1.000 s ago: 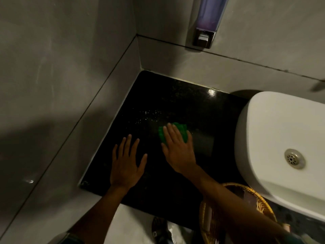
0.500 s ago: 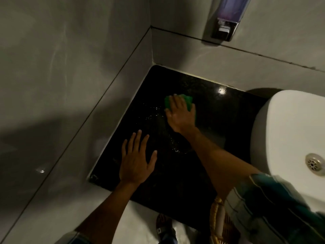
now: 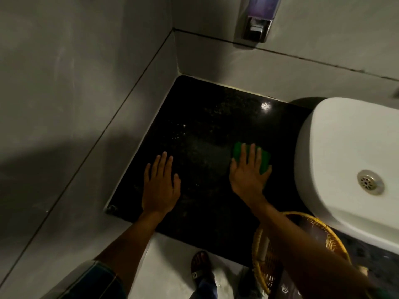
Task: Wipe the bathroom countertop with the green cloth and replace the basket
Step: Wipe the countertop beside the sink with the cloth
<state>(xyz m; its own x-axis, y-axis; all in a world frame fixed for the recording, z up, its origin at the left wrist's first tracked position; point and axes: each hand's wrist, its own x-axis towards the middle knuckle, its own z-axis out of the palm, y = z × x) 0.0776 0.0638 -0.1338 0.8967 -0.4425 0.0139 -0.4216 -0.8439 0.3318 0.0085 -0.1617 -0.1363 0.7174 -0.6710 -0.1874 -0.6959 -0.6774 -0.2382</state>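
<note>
On the left is a grey wall (image 3: 64,104). It meets the black counter (image 3: 205,117) in a corner. Some small wet drops shine on the counter near the wall (image 3: 177,130).

The left hand (image 3: 160,188) lies flat on the counter with the fingers spread wide. It holds nothing. It looks like it is just there to lean on.

The right hand (image 3: 248,175) is a bit further right. It is also flat and open, and it presses down on the green cloth (image 3: 264,158). The cloth lies flat on the counter, under the fingers, near the white sink (image 3: 334,147) but not touching it.

Up on the back wall is a soap box (image 3: 258,20). Below the right arm is the basket (image 3: 265,251). It sits at the front edge of the counter, just beside the sink, partly hidden by the arm. There seem to be things in it, but it is too dark to tell what.

I think the wiping is about half done. The middle of the counter looks dull and smeared, like a wiped spot. The drops near the wall are not wiped yet. The back corner may need a wipe too. After that, the basket must go back in its place, likely on the clear black part.
</note>
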